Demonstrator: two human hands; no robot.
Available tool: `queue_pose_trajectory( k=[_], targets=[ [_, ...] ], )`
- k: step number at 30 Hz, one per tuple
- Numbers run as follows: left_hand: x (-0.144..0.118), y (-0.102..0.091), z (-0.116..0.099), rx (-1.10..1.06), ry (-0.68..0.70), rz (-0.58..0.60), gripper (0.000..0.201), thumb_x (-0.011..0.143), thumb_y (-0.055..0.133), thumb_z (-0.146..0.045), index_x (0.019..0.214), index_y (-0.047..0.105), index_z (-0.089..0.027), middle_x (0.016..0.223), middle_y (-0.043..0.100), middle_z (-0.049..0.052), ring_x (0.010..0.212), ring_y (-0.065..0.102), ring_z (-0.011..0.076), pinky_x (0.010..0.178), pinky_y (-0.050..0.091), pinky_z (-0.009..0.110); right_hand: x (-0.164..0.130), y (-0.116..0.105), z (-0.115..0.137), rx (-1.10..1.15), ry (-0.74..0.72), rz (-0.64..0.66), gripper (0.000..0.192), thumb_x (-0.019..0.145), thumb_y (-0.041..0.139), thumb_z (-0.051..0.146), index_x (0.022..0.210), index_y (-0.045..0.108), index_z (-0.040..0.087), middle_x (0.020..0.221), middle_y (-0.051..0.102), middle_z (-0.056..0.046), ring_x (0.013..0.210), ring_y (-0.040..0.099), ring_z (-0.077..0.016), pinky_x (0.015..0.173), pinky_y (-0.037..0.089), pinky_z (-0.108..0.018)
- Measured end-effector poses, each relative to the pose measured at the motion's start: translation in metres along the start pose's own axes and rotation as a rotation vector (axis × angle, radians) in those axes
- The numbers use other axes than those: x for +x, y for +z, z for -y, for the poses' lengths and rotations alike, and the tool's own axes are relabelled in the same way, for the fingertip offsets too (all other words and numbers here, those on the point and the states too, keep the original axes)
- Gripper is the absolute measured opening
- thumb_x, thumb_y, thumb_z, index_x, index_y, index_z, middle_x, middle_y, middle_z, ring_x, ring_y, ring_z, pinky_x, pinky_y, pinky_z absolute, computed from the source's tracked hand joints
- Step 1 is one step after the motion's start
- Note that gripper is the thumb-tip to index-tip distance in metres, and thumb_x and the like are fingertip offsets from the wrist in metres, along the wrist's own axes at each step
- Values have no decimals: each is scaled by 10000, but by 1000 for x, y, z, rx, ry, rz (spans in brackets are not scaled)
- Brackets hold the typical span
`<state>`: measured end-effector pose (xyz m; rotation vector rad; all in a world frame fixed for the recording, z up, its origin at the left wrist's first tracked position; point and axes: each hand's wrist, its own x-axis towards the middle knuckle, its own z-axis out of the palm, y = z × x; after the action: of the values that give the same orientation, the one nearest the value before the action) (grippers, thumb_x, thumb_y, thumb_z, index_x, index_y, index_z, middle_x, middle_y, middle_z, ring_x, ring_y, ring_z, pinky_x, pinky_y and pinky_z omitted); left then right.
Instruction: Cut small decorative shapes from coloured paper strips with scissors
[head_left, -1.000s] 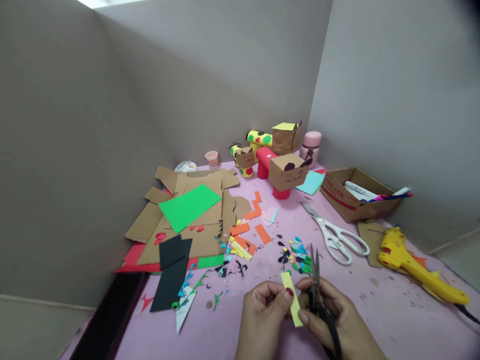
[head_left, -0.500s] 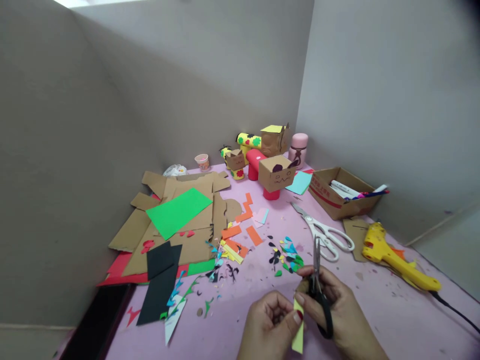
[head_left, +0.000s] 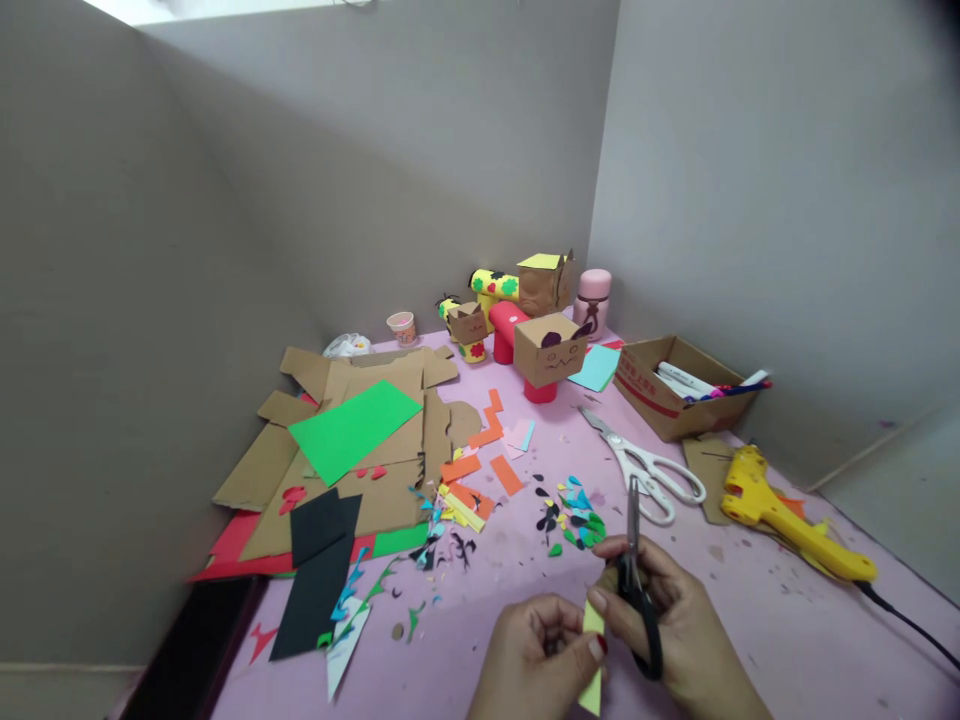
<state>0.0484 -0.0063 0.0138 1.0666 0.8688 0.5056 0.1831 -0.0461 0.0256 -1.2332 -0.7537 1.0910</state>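
Note:
Between the thumb and fingers of my left hand is a narrow yellow paper strip, held low at the front of the table. My right hand grips black-handled scissors, their blades pointing up and away from me. The right thumb also touches the strip's upper end. Just beyond the hands lies a scatter of small green, blue, black and yellow paper petals. White-handled scissors rest past the black pair's blade tips.
On the right are a yellow glue gun with its cord and a cardboard box of markers. Cardboard animal figures and a pink flask stand at the back. Cardboard sheets, green paper and black paper cover the left.
The left hand has shifted slightly down and left with the yellow strip. My right hand keeps its hold on the black scissors. The view has tilted a little.

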Motion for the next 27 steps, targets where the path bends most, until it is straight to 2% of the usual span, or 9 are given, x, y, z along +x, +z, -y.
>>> queue_pose_trajectory(
  k=[5, 10, 14, 18, 20, 22, 24, 27],
  targets=[
    [3, -2, 1, -26, 33, -10, 437, 591, 739, -536, 633, 565, -137, 565, 551, -6, 523, 437, 96, 532, 307, 222, 1, -3, -1, -62, 9, 116, 299, 690, 747, 229, 945, 593, 216, 621, 601, 54, 561, 561, -140, 533, 434, -235],
    [0, -2, -1, 51, -37, 21, 399, 577, 739, -515, 622, 567, -157, 555, 581, 0, 508, 469, 113, 516, 322, 232, 3, -8, -1, -61, -34, -17, 306, 660, 774, 243, 910, 598, 217, 609, 600, 49, 560, 570, -153, 535, 446, -241],
    [-4, -4, -6, 135, -143, 109, 321, 572, 770, -416, 625, 592, -154, 521, 529, -39, 473, 403, 81, 482, 274, 211, 11, -17, 0, -15, -78, -86, 314, 695, 763, 270, 941, 572, 231, 606, 565, 72, 546, 523, -119, 495, 407, -194],
    [-1, -6, -8, -26, 56, 11, 462, 482, 836, -422, 773, 596, -155, 679, 574, -18, 570, 450, 89, 536, 317, 203, 12, -16, -1, -54, -46, -1, 324, 690, 771, 230, 934, 559, 241, 626, 569, 83, 575, 524, -107, 530, 413, -178],
    [1, -6, -6, -73, 95, -40, 445, 514, 816, -460, 740, 595, -147, 653, 560, -16, 557, 439, 85, 534, 316, 206, 9, -12, -4, -70, -26, 68, 317, 697, 763, 228, 939, 557, 239, 622, 565, 83, 578, 525, -113, 550, 425, -194],
    [2, -5, -2, -40, 76, -60, 404, 565, 784, -480, 661, 592, -138, 562, 510, -33, 512, 383, 73, 504, 276, 205, 6, -9, -6, -63, -9, 112, 292, 717, 745, 249, 942, 560, 232, 605, 557, 80, 566, 523, -122, 547, 424, -210],
    [2, -5, 1, 7, 66, -82, 401, 594, 757, -498, 615, 587, -136, 508, 462, -48, 488, 334, 68, 481, 232, 209, 6, -8, -6, -37, 3, 90, 297, 711, 750, 267, 940, 565, 224, 597, 558, 74, 557, 520, -128, 533, 411, -217],
    [1, -4, 1, 12, 66, -112, 415, 575, 758, -510, 602, 585, -134, 507, 470, -39, 487, 333, 71, 481, 225, 212, 9, -11, -5, 16, -4, -19, 338, 693, 764, 293, 954, 558, 232, 598, 553, 76, 530, 491, -119, 497, 376, -207]
  ],
)
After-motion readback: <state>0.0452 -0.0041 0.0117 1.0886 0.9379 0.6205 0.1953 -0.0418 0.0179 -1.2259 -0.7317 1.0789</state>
